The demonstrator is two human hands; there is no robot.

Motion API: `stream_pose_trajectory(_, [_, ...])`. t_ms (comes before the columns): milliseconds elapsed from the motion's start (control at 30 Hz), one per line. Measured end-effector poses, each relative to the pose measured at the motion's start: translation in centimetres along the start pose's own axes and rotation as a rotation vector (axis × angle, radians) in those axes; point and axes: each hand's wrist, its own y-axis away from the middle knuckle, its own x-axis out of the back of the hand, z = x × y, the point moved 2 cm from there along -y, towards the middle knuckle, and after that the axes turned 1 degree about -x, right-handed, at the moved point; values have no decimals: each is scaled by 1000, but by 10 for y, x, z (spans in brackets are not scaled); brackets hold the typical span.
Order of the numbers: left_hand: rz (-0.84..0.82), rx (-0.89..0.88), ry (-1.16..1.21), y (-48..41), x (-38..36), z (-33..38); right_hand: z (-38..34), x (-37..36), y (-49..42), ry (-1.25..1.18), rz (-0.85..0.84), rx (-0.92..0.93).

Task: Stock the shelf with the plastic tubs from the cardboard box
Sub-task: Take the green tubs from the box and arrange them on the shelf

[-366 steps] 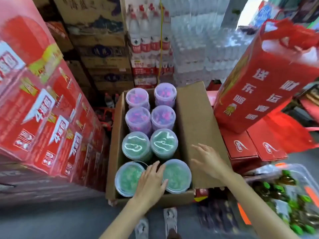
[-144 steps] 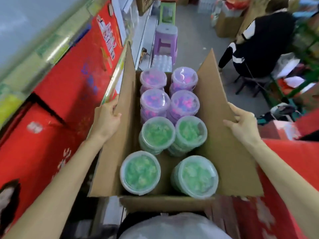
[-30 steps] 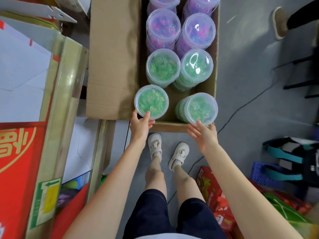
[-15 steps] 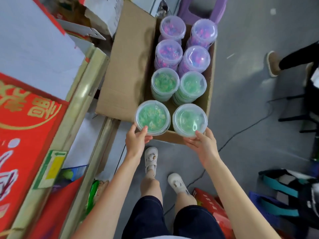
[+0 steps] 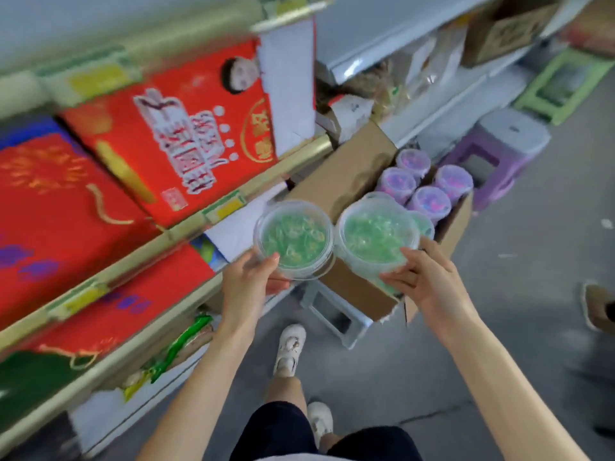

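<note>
The shelf [image 5: 199, 218] at left holds red cartons [image 5: 186, 134]. The left hand [image 5: 248, 289] grips one green tub [image 5: 294, 239], fingers curled round its wall, lid facing up, just off the shelf edge. The right hand [image 5: 429, 282] grasps a second green tub [image 5: 376, 234] likewise, above the near end of the box [image 5: 346, 181]. Four purple tubs [image 5: 429, 201] stand upright inside.

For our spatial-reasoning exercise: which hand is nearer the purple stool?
Right. The right hand, gripping a green tub, is below-left of the purple stool; the left hand is farther left.
</note>
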Motion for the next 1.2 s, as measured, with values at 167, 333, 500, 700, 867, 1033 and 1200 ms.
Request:
stream_pose_trajectory(167, [224, -241, 105, 82, 75, 79, -63, -79, 52, 19, -297, 148])
stream_pose_trajectory(333, [439, -400, 120, 150, 156, 138, -96, -174, 95, 25, -637, 182])
stream_pose_trajectory(500, [625, -449, 127, 199, 233, 166, -94, -262, 137, 2, -836, 136])
stream_pose_trajectory(700, [787, -458, 184, 233, 323, 169, -69, -361, 181, 41, -993, 69])
stream_pose_trajectory(867, [868, -474, 231, 234, 410, 168, -41, -453, 208, 64, -1030, 45])
stream_pose_trajectory(1033, [903, -508, 217, 211, 524, 177, -7, -563, 232, 82, -1042, 51])
stream_pose_trajectory(1200, [868, -462, 214, 174, 650, 191, 29, -679, 253, 113, -1023, 63])
